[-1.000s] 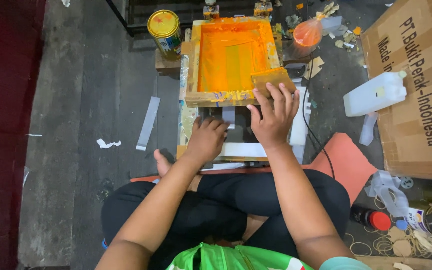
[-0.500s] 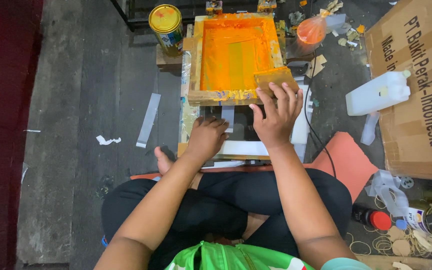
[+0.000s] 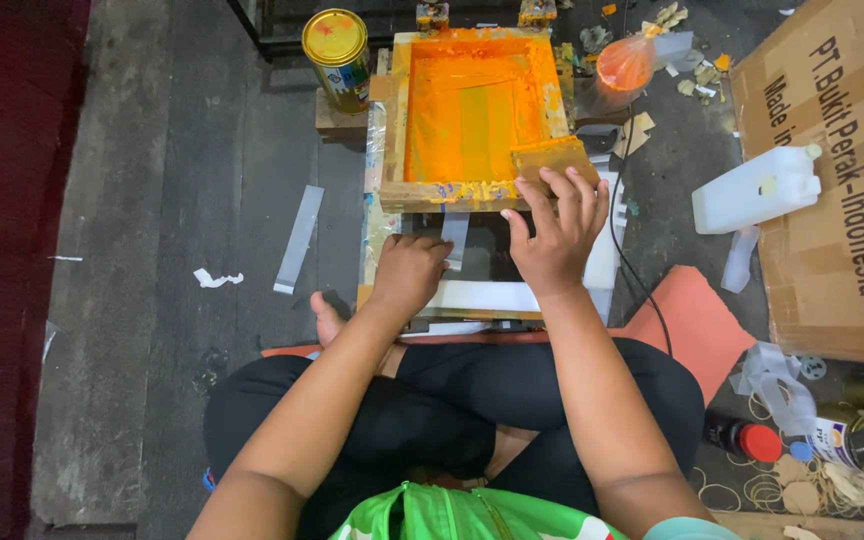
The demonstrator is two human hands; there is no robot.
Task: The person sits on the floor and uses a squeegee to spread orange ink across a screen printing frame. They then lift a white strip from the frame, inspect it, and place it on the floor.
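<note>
bare floor (image 3: pixel 192 180) left, jug (image 3: pixel 755 190) right

A gold-lidded tin (image 3: pixel 336 48) stands at the far left of my work, with a strip of tape (image 3: pixel 299 238) and a scrap of crumpled paper (image 3: pixel 215 279) on the dark floor below it. To my right a white jug (image 3: pixel 755 188) lies against a cardboard box (image 3: pixel 837 200). An orange-filled bag (image 3: pixel 625 63) sits at the top, and a red-capped bottle (image 3: pixel 744 438) lies by my right knee.

Small screen-printing workshop, floor level.
Shown by ink-soaked orange screen frame (image 3: pixel 472 115), paint tin (image 3: pixel 336 55), white jerrycan (image 3: pixel 755 187), cardboard carton (image 3: pixel 837 170) and tape scraps on stained concrete floor (image 3: pixel 152 250).
</note>
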